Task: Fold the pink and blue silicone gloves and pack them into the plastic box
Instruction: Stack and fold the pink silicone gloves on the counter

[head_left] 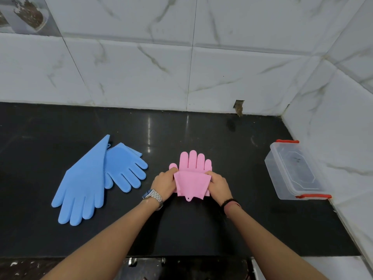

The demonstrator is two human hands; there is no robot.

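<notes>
Left hand [164, 183] and right hand [219, 184] gripping opposite edges of pink glove [191, 176] at frame centre, cuff folded over palm, on black counter [181, 225]; two blue gloves [90, 178] overlapping at left; clear plastic box [290, 170] with red clips at right, beside tiled wall [161, 67].

- A glossy black stone countertop [60, 126] fills the middle, running from nine o'clock to three o'clock.
- White marble-patterned wall tiles [141, 73] with grey veins rise behind it, from ten o'clock round to three o'clock.
- A small chipped hole [238, 107] sits at the tiles' base, toward one o'clock.
</notes>
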